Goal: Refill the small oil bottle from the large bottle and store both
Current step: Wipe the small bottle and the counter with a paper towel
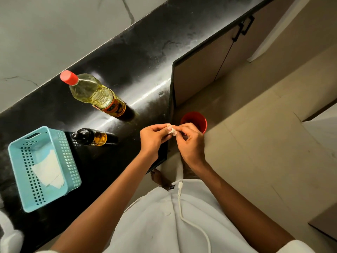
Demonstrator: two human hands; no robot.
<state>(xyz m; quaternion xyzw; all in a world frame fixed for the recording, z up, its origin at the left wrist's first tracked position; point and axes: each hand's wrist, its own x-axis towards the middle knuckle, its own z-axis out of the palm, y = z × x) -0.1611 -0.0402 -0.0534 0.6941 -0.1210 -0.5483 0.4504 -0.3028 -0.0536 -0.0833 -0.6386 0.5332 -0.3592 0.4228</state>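
The large oil bottle (94, 94), clear plastic with a red cap and orange label, stands upright on the black counter (142, 57). In front of it stands the small oil bottle (91, 137), dark-capped and partly filled with amber oil. At the counter's corner, my left hand (154, 136) and my right hand (189, 141) pinch a small white scrap (172, 131) between their fingertips. Both hands are apart from the bottles.
A light blue perforated basket (43, 168) with white paper inside sits at the counter's left. A red bin (195, 121) stands on the beige floor just beyond my hands. Cabinet doors with black handles (242, 28) lie to the upper right.
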